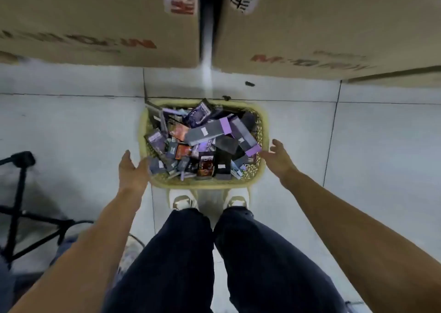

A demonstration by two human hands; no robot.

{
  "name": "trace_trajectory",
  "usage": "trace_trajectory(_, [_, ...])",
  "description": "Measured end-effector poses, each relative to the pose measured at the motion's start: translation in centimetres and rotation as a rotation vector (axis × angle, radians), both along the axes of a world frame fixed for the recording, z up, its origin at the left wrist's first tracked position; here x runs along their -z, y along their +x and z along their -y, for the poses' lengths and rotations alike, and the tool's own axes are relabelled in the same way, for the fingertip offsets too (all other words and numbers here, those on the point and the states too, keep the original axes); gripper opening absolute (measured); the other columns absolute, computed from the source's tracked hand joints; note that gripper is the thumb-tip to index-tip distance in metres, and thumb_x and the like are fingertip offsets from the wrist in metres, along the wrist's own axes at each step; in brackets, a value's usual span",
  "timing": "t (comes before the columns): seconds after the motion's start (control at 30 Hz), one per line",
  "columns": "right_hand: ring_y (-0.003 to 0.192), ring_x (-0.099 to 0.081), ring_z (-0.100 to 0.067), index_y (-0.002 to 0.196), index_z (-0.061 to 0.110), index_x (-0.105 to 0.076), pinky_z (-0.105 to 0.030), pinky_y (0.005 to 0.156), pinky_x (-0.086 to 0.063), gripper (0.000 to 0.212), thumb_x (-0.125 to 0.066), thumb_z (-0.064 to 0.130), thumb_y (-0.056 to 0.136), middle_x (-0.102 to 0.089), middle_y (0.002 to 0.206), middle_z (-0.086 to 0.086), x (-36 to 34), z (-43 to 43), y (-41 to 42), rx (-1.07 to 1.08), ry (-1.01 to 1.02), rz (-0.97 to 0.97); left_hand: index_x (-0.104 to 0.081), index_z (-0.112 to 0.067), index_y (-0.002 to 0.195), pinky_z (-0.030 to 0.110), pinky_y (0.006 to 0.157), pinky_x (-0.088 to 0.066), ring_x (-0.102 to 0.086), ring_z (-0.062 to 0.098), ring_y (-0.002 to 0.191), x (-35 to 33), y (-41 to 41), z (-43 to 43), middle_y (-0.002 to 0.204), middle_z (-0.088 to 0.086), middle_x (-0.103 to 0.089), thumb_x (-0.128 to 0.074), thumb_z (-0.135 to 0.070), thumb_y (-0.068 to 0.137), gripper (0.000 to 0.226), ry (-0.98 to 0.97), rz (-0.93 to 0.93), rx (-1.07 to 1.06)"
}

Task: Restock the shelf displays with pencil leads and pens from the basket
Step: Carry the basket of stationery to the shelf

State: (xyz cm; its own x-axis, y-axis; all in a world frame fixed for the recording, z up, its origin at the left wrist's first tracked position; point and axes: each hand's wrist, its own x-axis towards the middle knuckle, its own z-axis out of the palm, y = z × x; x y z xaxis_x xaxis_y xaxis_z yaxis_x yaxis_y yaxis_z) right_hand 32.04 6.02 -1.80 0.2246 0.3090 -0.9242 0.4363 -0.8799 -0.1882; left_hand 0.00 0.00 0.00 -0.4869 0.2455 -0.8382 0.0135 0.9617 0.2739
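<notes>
Two legs (181, 253), left hand (132, 169), right hand (278, 156), one basket (256, 173).

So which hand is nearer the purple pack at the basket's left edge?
Left. The left hand is just beside the purple pack; the right hand is across the basket.

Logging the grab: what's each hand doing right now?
Left hand: open, holding nothing, beside the basket.
Right hand: open, holding nothing.
</notes>
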Motion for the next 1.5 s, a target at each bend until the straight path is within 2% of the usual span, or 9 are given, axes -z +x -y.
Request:
trace_trajectory(0.13, [0.091, -0.054, -0.018, 0.131, 0.014, -0.046, -0.028, 0.077, -0.042, 0.04, -0.057, 0.024, 0.095, -0.058, 0.115, -0.008, 2.7, 0.3, 0.1, 0.12, 0.03, 0.022, -0.052, -0.02, 0.118, 0.011, 0.066, -0.045, -0.054, 0.008, 0.081, 3.4, -0.7, -0.7, 0.097, -0.007, -0.058, -0.05, -0.018, 0.098, 0.02, 0.017, 0.085, -0.234])
trace_trajectory(0.33, [0.079, -0.05, -0.018, 0.107, 0.019, -0.055, -0.032, 0.077, -0.041, 0.014, -0.058, 0.019, 0.093, -0.057, 0.096, -0.006, -0.6, -0.3, 1.4, 0.262, 0.031, 0.006, -0.054, -0.014, 0.109, 0.027, 0.064, -0.041, -0.048, 0.015, 0.066, 1.2, -0.5, -1.5, 0.057, -0.001, -0.061, -0.047, -0.022, 0.098, 0.015, -0.021, 0.033, -0.235])
trace_trajectory(0.47, [0.082, -0.05, -0.023, 0.096, 0.018, -0.058, -0.035, 0.076, -0.04, 0.003, -0.059, 0.018, 0.092, -0.057, 0.092, -0.012, -7.7, -0.8, 3.2, 0.291, 0.076, 0.006, -0.055, -0.018, 0.09, 0.033, 0.079, -0.044, -0.053, 0.02, 0.077, -5.6, 0.2, -2.3, 0.084, 0.004, -0.057, -0.05, -0.034, 0.098, 0.019, -0.035, 0.053, -0.147])
trace_trajectory(0.6, [0.079, -0.05, -0.023, 0.094, 0.017, -0.06, -0.033, 0.073, -0.04, 0.005, -0.059, 0.022, 0.092, -0.058, 0.089, -0.009, -18.2, -0.9, 5.6, 0.32, 0.151, 0.042, -0.046, -0.016, 0.072, 0.034, 0.071, -0.04, -0.044, 0.022, 0.072, -15.6, 2.4, -3.2, 0.073, 0.004, -0.048, -0.053, -0.035, 0.097, 0.032, 0.054, -0.013, 0.058])
trace_trajectory(0.77, [0.074, -0.049, -0.021, 0.09, 0.013, -0.057, -0.031, 0.065, -0.038, 0.017, -0.061, 0.03, 0.093, -0.057, 0.082, -0.008, -32.8, 0.3, 9.3, 0.367, 0.289, 0.084, -0.039, -0.001, 0.078, 0.032, 0.058, -0.029, -0.033, 0.019, 0.065, -30.2, 6.3, -4.5, 0.066, 0.004, -0.037, -0.049, -0.037, 0.1, 0.043, 0.258, -0.055, 0.37])
trace_trajectory(1.0, [0.063, -0.034, -0.015, 0.077, 0.001, -0.039, -0.032, 0.058, -0.029, 0.039, -0.058, 0.03, 0.096, -0.035, 0.068, -0.002, -49.6, 5.0, 15.2, 0.413, 0.581, 0.201, -0.047, -0.012, 0.078, 0.03, 0.06, -0.032, -0.038, 0.01, 0.063, -47.4, 13.4, -8.0, 0.069, -0.001, -0.042, -0.048, -0.046, 0.097, 0.039, 0.492, 0.018, 0.581])
trace_trajectory(1.23, [0.057, -0.026, -0.009, 0.068, 0.02, -0.027, -0.032, 0.056, -0.027, 0.041, -0.056, 0.027, 0.097, -0.026, 0.064, 0.005, -57.4, 10.1, 23.2, 0.662, 0.722, 0.321, -0.053, 0.003, 0.1, 0.039, 0.078, -0.042, -0.052, 0.028, 0.081, -56.4, 25.6, -12.1, 0.085, 0.014, -0.057, -0.054, -0.036, 0.098, 0.04, 0.626, 0.155, 0.804])
trace_trajectory(1.37, [0.06, -0.028, -0.01, 0.071, 0.016, -0.031, -0.033, 0.057, -0.027, 0.038, -0.056, 0.028, 0.097, -0.028, 0.066, 0.002, -59.9, 12.2, 29.4, 0.804, 0.732, 0.386, -0.049, -0.007, 0.085, 0.033, 0.063, -0.031, -0.041, 0.007, 0.063, -59.4, 34.5, -13.8, 0.07, 0.0, -0.044, -0.05, -0.031, 0.1, 0.029, 0.677, 0.172, 0.979])
trace_trajectory(1.5, [0.062, -0.032, -0.013, 0.076, 0.0, -0.036, -0.028, 0.055, -0.029, 0.041, -0.055, 0.028, 0.097, -0.033, 0.067, -0.001, -61.8, 13.4, 35.7, 0.935, 0.723, 0.463, -0.055, -0.003, 0.097, 0.046, 0.072, -0.042, -0.053, 0.03, 0.08, -61.0, 43.6, -16.1, 0.092, 0.025, -0.056, -0.049, -0.034, 0.1, 0.032, 0.665, 0.212, 1.132])
